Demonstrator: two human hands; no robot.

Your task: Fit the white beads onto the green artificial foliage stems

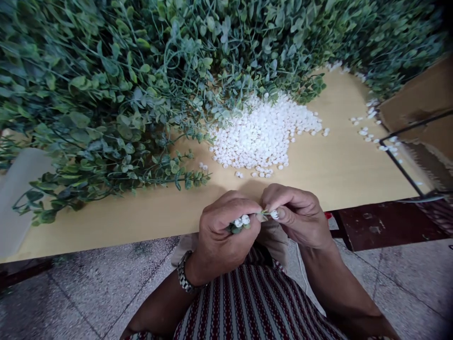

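My left hand [226, 231], with a metal watch at the wrist, is closed round a small green sprig [235, 228] that carries white beads [242, 220]. From its fingertips a thin green stem [264, 213] reaches to the right. My right hand [300, 215] pinches a single white bead [274, 215] at the end of that stem, between thumb and forefinger. Both hands nearly touch, just off the table's front edge. Beyond them a heap of white beads [262, 134] lies on the pale table [329, 174].
A thick mass of artificial green foliage [116, 80] covers the table's back and left. One branch [163, 177] lies near the front edge. Loose beads, a black metal frame [403, 170] and a torn cardboard box [421, 97] are at the right. A whitish translucent sheet [21, 198] is at the left.
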